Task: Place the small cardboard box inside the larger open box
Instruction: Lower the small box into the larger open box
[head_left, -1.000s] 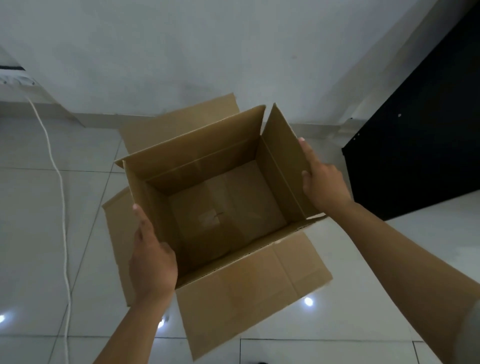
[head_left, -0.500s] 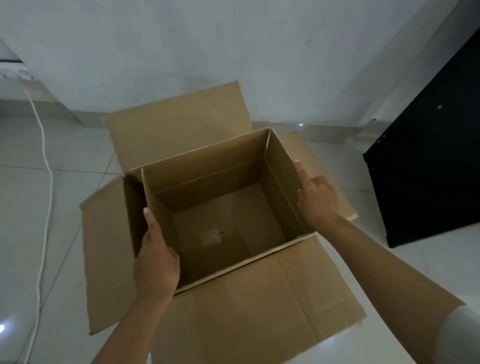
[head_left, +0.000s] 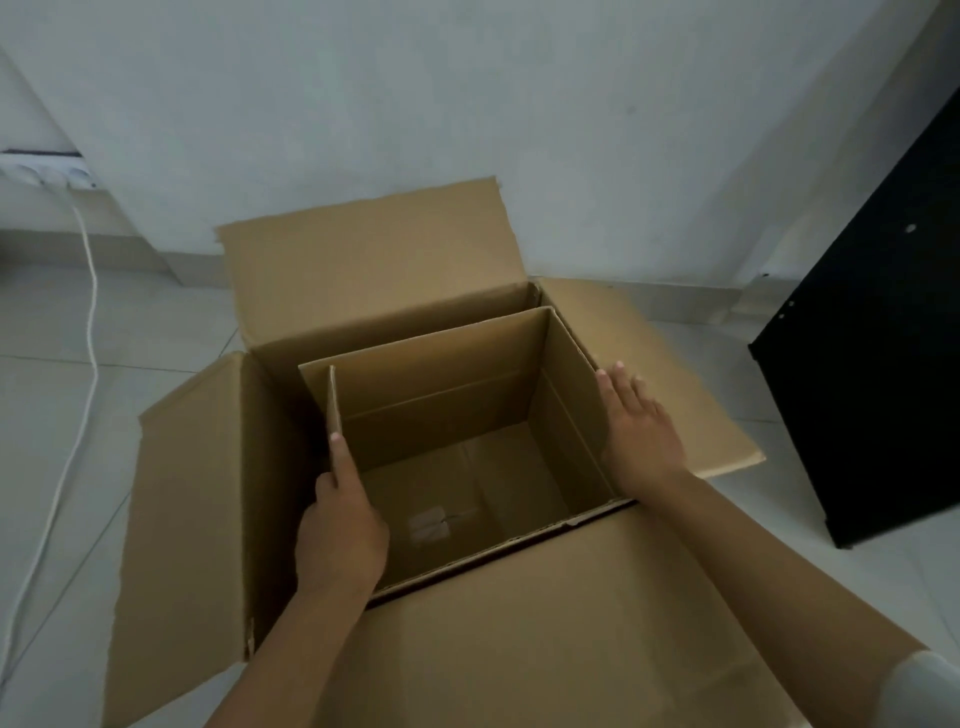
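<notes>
Small cardboard box (head_left: 467, 415) sits inside the larger open box (head_left: 363, 270), top flaps upright, its interior empty apart from a pale tape patch on the bottom. Narrow gap visible between the two boxes along the far and near sides. Larger box rests on the tiled floor (head_left: 47, 322) with all four flaps spread: far flap leaning up toward the white wall (head_left: 467, 78), left, right and near flaps splayed outward.

Left hand (head_left: 340, 530) grips the small box's left flap edge, forefinger stretched along the cardboard, thumb side hidden behind it. Right hand (head_left: 641, 436) lies flat and open against the outside of the small box's right flap, fingers extended, not curled around anything.

White cable (head_left: 85, 291) trails across the floor at left from a power strip (head_left: 47, 174) by the wall. Black panel (head_left: 872, 364) stands at right, apart from the boxes
</notes>
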